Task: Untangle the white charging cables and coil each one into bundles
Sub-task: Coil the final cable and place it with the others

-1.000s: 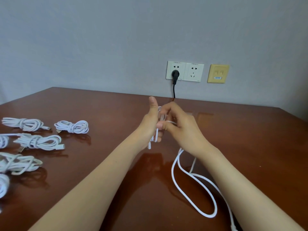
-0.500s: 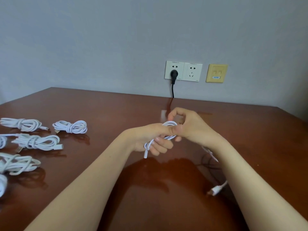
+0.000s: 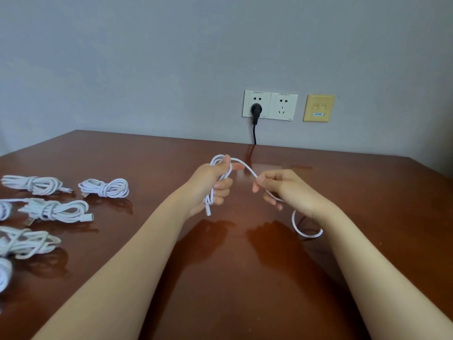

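Observation:
My left hand [image 3: 210, 182] grips a small coil of the white charging cable [image 3: 245, 165] above the middle of the brown table [image 3: 245, 278]; loops stick out above the fist and a plug end hangs below it. From the coil the cable arcs right to my right hand [image 3: 284, 190], which pinches it between thumb and fingers. Below that hand the slack curves down in a loop onto the table by my right wrist. The far end of the cable is hidden behind my right forearm.
Several coiled white cable bundles [image 3: 104, 187] lie on the left side of the table. On the grey wall behind are two white sockets [image 3: 269, 105], a black plug [image 3: 256, 110] with its cord dropping behind the table, and a yellow plate [image 3: 318, 107].
My hands have moved apart: the right hand slid away to the right along the cable, and a stretch now arcs between the two hands. The left hand turned upright with the coil.

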A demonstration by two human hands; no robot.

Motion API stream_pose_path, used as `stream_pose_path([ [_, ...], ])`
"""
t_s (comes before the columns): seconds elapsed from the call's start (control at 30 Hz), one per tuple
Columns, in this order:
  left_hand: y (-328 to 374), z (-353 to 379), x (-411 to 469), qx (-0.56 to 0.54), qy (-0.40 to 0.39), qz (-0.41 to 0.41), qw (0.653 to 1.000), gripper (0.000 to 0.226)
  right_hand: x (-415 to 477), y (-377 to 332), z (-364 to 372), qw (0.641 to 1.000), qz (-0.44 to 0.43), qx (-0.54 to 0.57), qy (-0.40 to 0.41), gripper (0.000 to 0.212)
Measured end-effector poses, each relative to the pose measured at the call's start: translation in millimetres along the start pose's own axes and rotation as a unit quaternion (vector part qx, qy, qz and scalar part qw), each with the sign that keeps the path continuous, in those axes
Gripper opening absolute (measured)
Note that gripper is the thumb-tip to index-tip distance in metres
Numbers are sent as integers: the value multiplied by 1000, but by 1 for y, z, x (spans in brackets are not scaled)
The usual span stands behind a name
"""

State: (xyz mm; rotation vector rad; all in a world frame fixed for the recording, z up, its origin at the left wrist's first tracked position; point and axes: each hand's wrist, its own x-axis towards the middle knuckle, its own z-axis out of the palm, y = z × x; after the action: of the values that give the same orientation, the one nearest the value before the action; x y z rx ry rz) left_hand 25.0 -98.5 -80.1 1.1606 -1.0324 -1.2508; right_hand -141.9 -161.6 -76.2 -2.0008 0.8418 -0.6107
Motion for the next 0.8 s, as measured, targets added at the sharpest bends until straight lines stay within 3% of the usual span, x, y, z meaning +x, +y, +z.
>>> stream_pose_path([
  [0.13, -3, 6, 4, 31, 53, 39, 997, 30, 3, 1, 14, 995, -29, -73, 60, 34],
  [0.3, -10, 18, 5, 86, 90, 61, 990, 27, 2, -7, 32, 976, -68, -205, 37, 31],
  [0.5, -8, 12, 10, 202, 183, 113, 955, 36, -3, -12, 29, 949, -39, -308, 54, 38],
  [0.8, -12, 5, 14, 114, 191, 88, 971, 31, -5, -11, 31, 918, -55, -390, 32, 38],
])
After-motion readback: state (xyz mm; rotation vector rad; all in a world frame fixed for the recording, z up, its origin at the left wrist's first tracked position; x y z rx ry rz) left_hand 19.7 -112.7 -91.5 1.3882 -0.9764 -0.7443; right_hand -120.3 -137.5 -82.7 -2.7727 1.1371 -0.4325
